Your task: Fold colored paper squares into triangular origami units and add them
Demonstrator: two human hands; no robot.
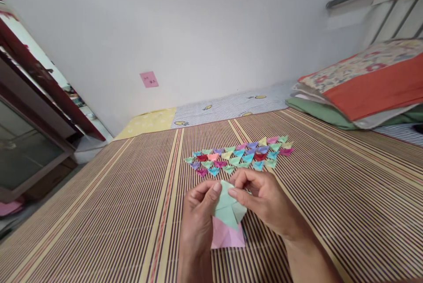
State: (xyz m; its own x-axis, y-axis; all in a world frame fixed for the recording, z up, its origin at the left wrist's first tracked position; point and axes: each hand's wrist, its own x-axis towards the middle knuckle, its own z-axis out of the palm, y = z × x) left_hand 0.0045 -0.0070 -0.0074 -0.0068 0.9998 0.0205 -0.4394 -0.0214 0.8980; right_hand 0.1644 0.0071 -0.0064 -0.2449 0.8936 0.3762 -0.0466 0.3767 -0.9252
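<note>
**Both hands pinch a green paper fold over the striped mat**

At the far left stands a dark wooden cabinet with a glass front, set lower than the bed. On the white wall to its right sticks a small pink paper note. Below the note, a pale yellow bed sheet shows at the far edge of the brown striped bamboo mat, which covers most of the bed.

Near the bottom centre, the left hand is closed, its thumb and fingers pinching the left edge of a pale green folded paper sheet. The green sheet is held just above the mat, between the two hands. A pink square paper sheet lies flat on the mat directly under it. The right hand is closed too, its fingertips pinching the sheet's top and right side.

Just beyond the hands, many small folded paper triangles in mixed colours lie in tidy rows on the mat, close together.

At the far right, a stack of folded orange, floral and green bedding rests on the bed near the wall.
</note>
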